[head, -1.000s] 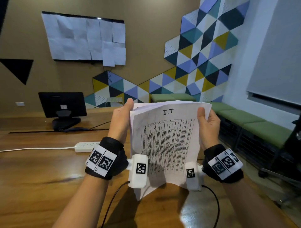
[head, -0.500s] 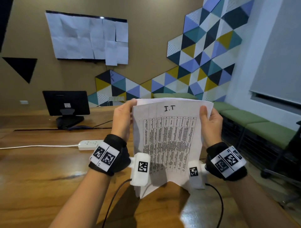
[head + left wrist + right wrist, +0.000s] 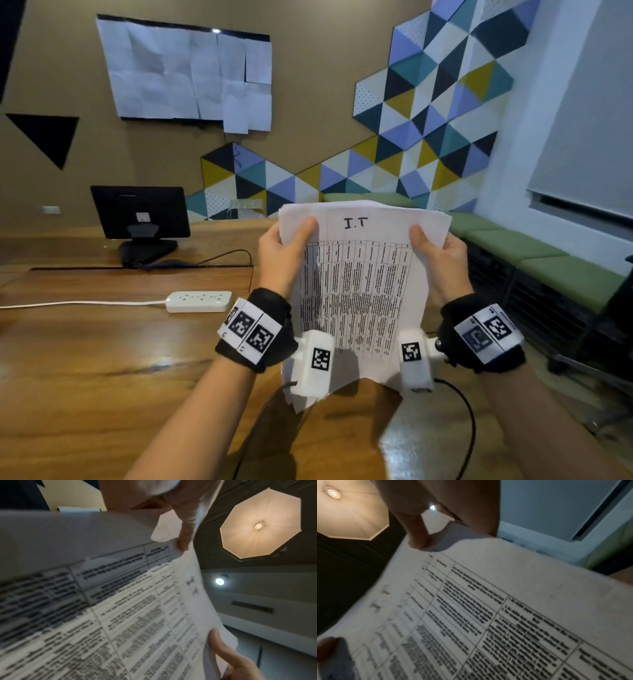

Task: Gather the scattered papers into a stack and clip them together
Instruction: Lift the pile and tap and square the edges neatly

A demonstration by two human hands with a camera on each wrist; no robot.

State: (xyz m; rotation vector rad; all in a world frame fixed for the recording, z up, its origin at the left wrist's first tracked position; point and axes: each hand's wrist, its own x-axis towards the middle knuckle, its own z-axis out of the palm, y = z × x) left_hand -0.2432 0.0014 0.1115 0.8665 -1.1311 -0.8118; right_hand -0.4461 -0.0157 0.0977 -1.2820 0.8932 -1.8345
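Note:
A stack of white papers [image 3: 363, 274] stands upright in front of me, its lower edge down by the wooden table [image 3: 102, 377]. The top sheet carries a printed grid and a handwritten "I.T". My left hand [image 3: 284, 246] grips the stack's upper left edge, thumb on the front sheet. My right hand [image 3: 438, 253] grips the upper right edge the same way. The left wrist view shows the papers [image 3: 137, 608] with a thumb on the front of the top sheet. In the right wrist view the papers [image 3: 488, 615] fill the frame. No clip is in sight.
A white power strip [image 3: 198, 301] with its cord lies on the table to the left. A black monitor [image 3: 140, 219] stands at the far left of the table. Green benches [image 3: 534, 260] line the right wall. Cables from the wrist cameras trail over the near table edge.
The sheets' top edges have come into closer line. Both thumbs have shifted onto the front sheet near the top corners. The stack stays upright between both hands.

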